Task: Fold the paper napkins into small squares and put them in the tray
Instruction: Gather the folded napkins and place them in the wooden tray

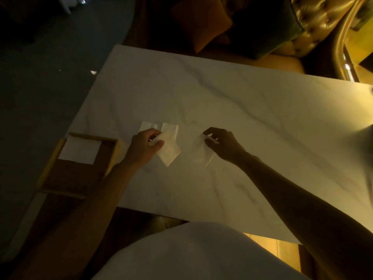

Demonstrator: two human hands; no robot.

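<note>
The scene is dim. My left hand (pixel 144 145) pinches a folded white napkin (pixel 169 151) that hangs tilted just above the table. My right hand (pixel 221 143) pinches the top corner of another pale napkin (pixel 201 153) lying on the table. Two more white napkins lie flat behind my left hand: a flat napkin (pixel 146 125) and a second flat napkin (pixel 171 129), both partly hidden. At the table's left edge sits a wooden tray (pixel 74 176) with a white folded square (pixel 80 149) in its far end.
The white marble table (pixel 242 110) stretches far and right. A gold tufted sofa (pixel 314 23) with dark cushions stands beyond the far edge. Dark floor lies to the left. My white garment (pixel 191 253) fills the bottom of the view.
</note>
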